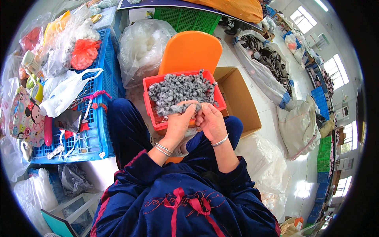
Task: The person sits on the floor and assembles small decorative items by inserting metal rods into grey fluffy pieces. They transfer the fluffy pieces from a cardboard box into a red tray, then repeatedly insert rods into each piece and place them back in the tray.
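Note:
My left hand [182,121] is closed round a grey-and-black striped fuzzy plush piece [172,110], which sticks out past the thumb to the left. My right hand [212,121] meets it at the piece's right end, with thumb and fingers pinched together. Whatever lies between those right fingertips is too small to make out. Both hands are over the near edge of a red plastic basket [146,87]. Inside the basket lies a heap of similar striped plush pieces [183,90]. The basket rests in front of an orange chair back [191,51].
An open cardboard box [246,104] stands right of the basket. On the left, a blue plastic crate [103,59] bears plastic bags, a phone [68,120] and a patterned pouch [29,118]. A large sack of dark pieces [264,59] lies at the far right, below stacked crates.

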Tool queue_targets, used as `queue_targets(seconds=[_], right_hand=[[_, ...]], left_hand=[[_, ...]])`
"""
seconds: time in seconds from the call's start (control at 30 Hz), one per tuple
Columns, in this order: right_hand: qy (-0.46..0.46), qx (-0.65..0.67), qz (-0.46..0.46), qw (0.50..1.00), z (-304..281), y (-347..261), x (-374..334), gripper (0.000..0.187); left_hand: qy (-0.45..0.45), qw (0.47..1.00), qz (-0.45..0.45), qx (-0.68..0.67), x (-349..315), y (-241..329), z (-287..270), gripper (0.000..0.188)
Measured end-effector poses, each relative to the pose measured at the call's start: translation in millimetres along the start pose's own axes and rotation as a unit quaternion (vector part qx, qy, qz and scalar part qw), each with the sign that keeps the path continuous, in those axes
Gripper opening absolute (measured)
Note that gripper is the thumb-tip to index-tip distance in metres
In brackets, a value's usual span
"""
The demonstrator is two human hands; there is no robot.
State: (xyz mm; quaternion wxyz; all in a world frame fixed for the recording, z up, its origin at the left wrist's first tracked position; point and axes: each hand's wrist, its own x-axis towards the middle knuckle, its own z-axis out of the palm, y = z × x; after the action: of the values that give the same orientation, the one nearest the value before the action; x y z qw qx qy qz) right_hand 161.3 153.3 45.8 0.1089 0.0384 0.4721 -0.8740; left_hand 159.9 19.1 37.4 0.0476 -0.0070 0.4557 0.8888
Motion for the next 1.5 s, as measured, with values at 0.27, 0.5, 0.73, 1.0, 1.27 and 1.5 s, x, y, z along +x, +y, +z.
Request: queue_targets(seconds=[0.27, 0.5, 0.73, 1.0, 1.27, 1.5], right_hand=[[0.025, 0.005, -0.004, 1.0, -1.6, -2.4, 0.0, 0.017], [0.022, 0.033, -0.01, 0.999, -2.9, -1.1, 1.1, 0.015], [0.039, -0.006, -0.055, 0.998, -2.5, 0.8, 1.0, 0.017], [0.071, -0.084, -0.072, 0.991, -18.1, 12.9, 9.4, 0.017], [0.112, -0.071, -0.071, 0.989, -54.8, -1.6, 23.0, 0.015], [0.296, -0.331, -0.241, 0.863, -146.0, -77.1, 69.8, 0.015]], left_hand=[[-0.013, 1.0, 0.006, 0.008, -0.5, -7.0, -0.2, 0.019], [-0.006, 0.999, 0.009, 0.031, -5.3, -5.6, 6.5, 0.021], [-0.024, 0.999, 0.022, 0.028, -6.5, -9.7, 9.8, 0.018], [0.021, 0.999, -0.027, 0.035, -1.7, -23.6, -0.7, 0.022], [0.003, 0.998, -0.046, 0.032, 18.7, -23.7, -19.2, 0.029], [0.005, 0.997, -0.07, 0.044, 35.5, -12.1, -45.9, 0.047]])
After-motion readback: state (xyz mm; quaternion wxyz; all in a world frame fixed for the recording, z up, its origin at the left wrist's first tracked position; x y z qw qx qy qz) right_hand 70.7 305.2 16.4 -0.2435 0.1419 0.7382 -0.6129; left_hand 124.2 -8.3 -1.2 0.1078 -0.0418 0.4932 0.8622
